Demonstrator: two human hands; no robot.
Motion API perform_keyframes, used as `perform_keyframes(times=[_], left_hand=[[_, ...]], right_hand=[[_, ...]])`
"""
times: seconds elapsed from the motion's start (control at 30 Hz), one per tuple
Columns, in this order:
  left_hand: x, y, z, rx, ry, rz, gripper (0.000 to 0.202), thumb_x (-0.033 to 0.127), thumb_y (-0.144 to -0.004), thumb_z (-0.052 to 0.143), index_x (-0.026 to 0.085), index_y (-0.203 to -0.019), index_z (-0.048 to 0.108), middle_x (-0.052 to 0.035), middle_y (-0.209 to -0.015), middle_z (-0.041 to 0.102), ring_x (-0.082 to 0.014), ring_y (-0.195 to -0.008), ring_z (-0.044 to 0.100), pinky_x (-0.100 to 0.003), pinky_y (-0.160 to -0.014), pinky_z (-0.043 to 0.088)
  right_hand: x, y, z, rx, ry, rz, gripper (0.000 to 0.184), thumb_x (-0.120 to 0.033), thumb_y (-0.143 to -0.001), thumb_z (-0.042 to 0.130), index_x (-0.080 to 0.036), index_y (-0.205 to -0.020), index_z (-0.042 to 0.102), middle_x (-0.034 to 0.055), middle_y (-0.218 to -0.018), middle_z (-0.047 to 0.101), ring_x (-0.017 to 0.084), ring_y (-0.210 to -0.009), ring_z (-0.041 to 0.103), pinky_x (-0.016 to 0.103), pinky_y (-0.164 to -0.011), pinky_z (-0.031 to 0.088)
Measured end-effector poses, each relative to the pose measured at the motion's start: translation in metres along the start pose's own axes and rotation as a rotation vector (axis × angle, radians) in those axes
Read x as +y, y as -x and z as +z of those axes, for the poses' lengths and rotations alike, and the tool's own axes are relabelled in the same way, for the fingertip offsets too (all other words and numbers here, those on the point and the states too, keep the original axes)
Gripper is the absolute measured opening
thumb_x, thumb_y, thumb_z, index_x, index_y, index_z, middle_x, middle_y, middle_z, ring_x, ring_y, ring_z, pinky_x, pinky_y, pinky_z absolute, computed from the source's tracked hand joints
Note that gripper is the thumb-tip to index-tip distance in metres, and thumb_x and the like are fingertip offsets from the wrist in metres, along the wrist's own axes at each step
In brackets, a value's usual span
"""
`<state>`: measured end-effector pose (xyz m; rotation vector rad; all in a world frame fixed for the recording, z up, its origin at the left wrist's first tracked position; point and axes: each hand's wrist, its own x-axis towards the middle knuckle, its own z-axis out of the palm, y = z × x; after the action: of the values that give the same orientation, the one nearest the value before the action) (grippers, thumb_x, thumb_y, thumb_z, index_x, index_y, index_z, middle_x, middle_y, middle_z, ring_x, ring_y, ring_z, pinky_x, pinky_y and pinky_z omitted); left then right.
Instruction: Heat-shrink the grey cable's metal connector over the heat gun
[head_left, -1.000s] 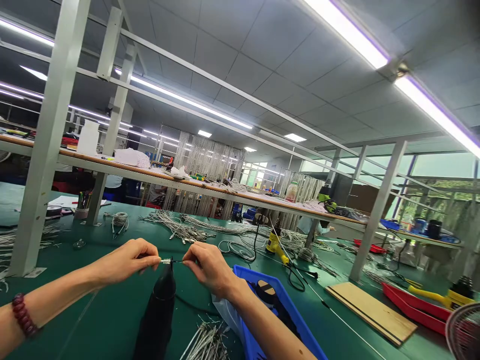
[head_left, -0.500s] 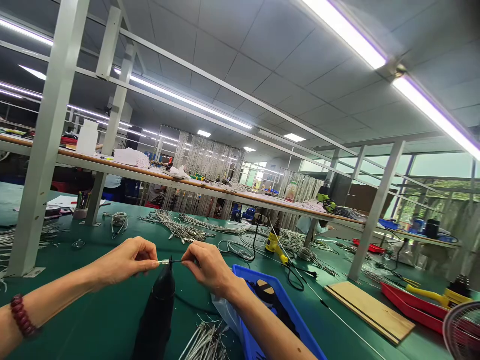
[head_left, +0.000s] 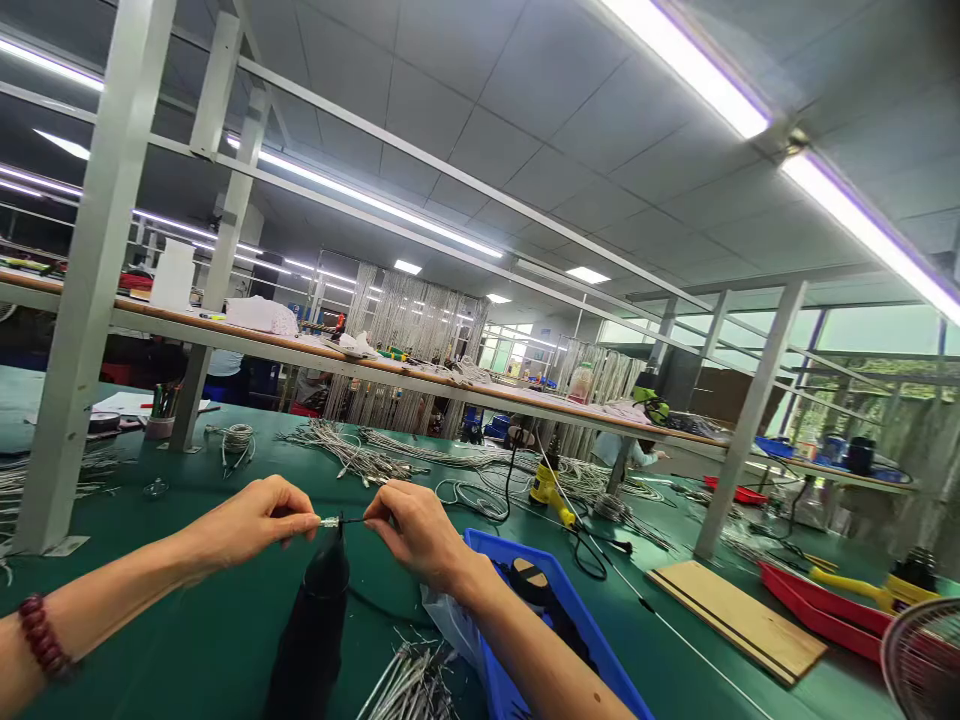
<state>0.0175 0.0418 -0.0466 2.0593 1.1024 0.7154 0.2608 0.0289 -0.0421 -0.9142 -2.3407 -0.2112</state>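
My left hand [head_left: 251, 520] and my right hand [head_left: 416, 530] pinch the two ends of a short thin wire piece [head_left: 341, 521] with a small metal tip. They hold it level just above the nozzle of a black heat gun [head_left: 315, 625] that stands upright on the green table [head_left: 187, 630]. A red bead bracelet [head_left: 41, 640] is on my left wrist. A bundle of grey wire pieces [head_left: 409, 685] lies in front of the heat gun, near the bottom edge.
A blue bin [head_left: 559, 640] with dark parts sits under my right forearm. Piles of grey cables [head_left: 352, 455], a yellow tool [head_left: 551, 490], a wooden board [head_left: 739, 620] and red trays [head_left: 825, 610] lie farther out. White shelf posts [head_left: 71, 300] stand at left and right.
None beyond a slight shift of the view; both hands stay pinched on the wire piece over the heat gun.
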Motion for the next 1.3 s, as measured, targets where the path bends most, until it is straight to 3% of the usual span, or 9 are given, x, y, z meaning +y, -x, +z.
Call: perform_keyframes(times=[0.17,0.5,0.73,0.87,1.07,1.3], left_hand=[[-0.001,0.000,0.001,0.002,0.032,0.008,0.045,0.060,-0.074,0.064,0.016,-0.068,0.068,0.0026,-0.059,0.049,-0.0144,-0.060,0.041,-0.026,-0.056,0.028],[-0.003,-0.001,-0.001,0.012,0.068,0.035,0.040,0.055,-0.074,0.067,0.016,-0.070,0.068,0.0012,-0.059,0.055,-0.0154,-0.059,0.049,-0.026,-0.057,0.035],[-0.008,-0.001,0.002,0.050,0.033,0.057,0.048,0.065,-0.079,0.060,0.017,-0.071,0.062,0.0044,-0.063,0.043,-0.0138,-0.063,0.033,-0.028,-0.057,0.022],[-0.005,0.001,0.001,0.008,-0.007,0.036,0.053,0.072,-0.082,0.053,0.019,-0.084,0.062,0.0058,-0.066,0.037,-0.0149,-0.065,0.031,-0.028,-0.058,0.023],[-0.017,-0.003,-0.001,-0.041,-0.019,0.098,0.045,0.065,-0.089,0.050,0.022,-0.078,0.051,0.0072,-0.067,0.033,-0.0143,-0.065,0.028,-0.028,-0.059,0.023],[-0.025,-0.007,-0.001,-0.033,-0.026,0.110,0.040,0.059,-0.091,0.052,0.022,-0.078,0.047,0.0069,-0.069,0.038,-0.0145,-0.067,0.032,-0.027,-0.061,0.024]], right_hand=[[0.000,0.001,0.001,-0.002,0.014,-0.008,0.015,-0.004,-0.079,0.072,-0.016,-0.078,0.062,-0.0002,-0.074,0.063,0.014,-0.069,0.058,0.023,-0.062,0.040],[-0.001,-0.002,0.002,-0.012,0.049,-0.016,0.013,-0.007,-0.081,0.071,-0.017,-0.080,0.063,0.0000,-0.075,0.064,0.015,-0.070,0.058,0.024,-0.062,0.041],[-0.001,-0.002,0.001,-0.024,0.071,-0.012,0.012,-0.010,-0.083,0.070,-0.018,-0.080,0.063,0.0001,-0.076,0.064,0.016,-0.070,0.058,0.025,-0.063,0.041],[-0.002,-0.001,0.001,-0.016,0.075,-0.010,0.011,-0.010,-0.084,0.070,-0.019,-0.081,0.064,0.0004,-0.077,0.065,0.015,-0.071,0.059,0.024,-0.063,0.042],[-0.003,0.000,0.003,-0.026,0.089,-0.024,0.011,-0.010,-0.083,0.070,-0.018,-0.083,0.063,0.0010,-0.078,0.066,0.015,-0.071,0.059,0.024,-0.063,0.042],[-0.003,-0.001,0.005,-0.038,0.115,-0.025,0.011,-0.009,-0.083,0.068,-0.019,-0.083,0.063,0.0016,-0.079,0.067,0.016,-0.072,0.061,0.025,-0.064,0.043]])
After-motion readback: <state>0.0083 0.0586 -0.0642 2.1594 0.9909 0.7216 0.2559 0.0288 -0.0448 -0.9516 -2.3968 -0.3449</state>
